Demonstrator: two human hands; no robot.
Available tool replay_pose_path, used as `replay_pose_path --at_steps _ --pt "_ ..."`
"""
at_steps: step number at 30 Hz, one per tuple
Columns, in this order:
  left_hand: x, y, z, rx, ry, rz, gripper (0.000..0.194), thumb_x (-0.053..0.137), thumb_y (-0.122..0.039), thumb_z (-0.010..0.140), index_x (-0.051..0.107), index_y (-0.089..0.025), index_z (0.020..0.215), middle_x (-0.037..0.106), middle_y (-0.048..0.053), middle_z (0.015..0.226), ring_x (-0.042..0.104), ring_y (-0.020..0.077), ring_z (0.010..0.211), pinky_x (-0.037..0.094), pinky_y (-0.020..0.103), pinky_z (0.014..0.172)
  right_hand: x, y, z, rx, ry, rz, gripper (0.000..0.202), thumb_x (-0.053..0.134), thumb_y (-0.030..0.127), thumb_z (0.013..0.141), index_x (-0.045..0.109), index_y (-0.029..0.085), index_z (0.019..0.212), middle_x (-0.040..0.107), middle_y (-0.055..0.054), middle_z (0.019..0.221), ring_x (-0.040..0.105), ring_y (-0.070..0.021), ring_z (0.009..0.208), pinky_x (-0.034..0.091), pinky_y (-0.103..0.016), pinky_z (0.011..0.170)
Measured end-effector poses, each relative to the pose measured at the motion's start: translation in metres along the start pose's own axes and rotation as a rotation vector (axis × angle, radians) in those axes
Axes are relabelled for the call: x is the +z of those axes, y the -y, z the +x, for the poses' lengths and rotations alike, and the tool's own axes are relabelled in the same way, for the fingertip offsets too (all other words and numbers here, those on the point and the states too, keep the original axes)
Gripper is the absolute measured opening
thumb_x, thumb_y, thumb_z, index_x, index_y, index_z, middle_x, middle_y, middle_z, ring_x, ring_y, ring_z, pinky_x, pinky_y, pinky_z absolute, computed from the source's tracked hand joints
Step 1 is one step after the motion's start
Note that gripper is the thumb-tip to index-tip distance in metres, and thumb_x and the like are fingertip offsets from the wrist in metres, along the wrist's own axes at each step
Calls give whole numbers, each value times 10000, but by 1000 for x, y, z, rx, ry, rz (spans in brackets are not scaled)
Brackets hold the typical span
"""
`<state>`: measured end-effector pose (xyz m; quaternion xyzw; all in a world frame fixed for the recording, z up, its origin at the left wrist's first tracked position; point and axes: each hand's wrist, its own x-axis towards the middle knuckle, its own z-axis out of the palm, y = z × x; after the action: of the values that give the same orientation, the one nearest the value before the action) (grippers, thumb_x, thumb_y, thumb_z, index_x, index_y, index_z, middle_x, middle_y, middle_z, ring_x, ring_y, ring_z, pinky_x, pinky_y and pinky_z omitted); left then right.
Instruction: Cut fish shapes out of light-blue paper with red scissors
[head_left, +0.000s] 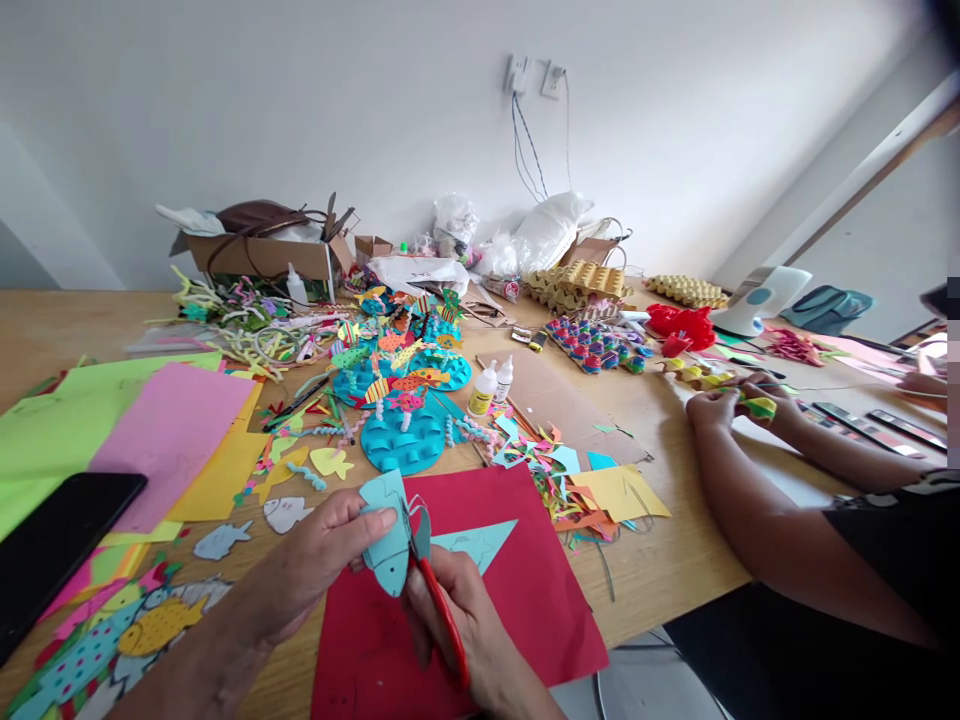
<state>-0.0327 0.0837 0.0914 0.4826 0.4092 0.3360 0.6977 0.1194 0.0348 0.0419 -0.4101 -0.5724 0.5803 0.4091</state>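
My left hand [337, 540] is closed on a light blue paper fish [388, 555] with a drawn outline, thumb on its face. My right hand [465, 610] grips red-handled scissors [450, 625], their blades at the right edge of the fish. Under both hands lies a red sheet [540, 590]. On that sheet rests a light blue paper scrap [480, 545] with a pencilled shape. Left of my hands are cut paper fish: a grey one [285, 513], a blue one [223, 540] and a yellow dotted one [161, 625].
Two glue bottles [484, 390] stand beyond the red sheet, near blue rounds [405, 440] decorated with paper fish. Coloured paper sheets [165, 440] and a black phone [67, 550] lie left. Paper scraps [547, 460] sit right. A co-worker's hands [716, 410] hold a green-yellow piece.
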Motion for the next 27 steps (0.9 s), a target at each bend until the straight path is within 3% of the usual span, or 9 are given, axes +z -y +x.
replay_pose_path --at_steps 19,27 --pt "-3 2 2 -17 4 18 328 659 -400 711 482 -201 521 456 -67 482 375 99 481 356 230 504 2 -9 0 31 -3 35 488 427 564 903 419 175 607 345 60 481 320 -56 394 259 -161 368" --pt "1 8 0 102 -143 200 296 569 -383 782 540 -197 554 519 -44 526 444 130 548 384 237 562 3 -4 3 43 -25 17 512 426 592 880 391 184 572 330 62 455 309 -61 389 267 -169 371"
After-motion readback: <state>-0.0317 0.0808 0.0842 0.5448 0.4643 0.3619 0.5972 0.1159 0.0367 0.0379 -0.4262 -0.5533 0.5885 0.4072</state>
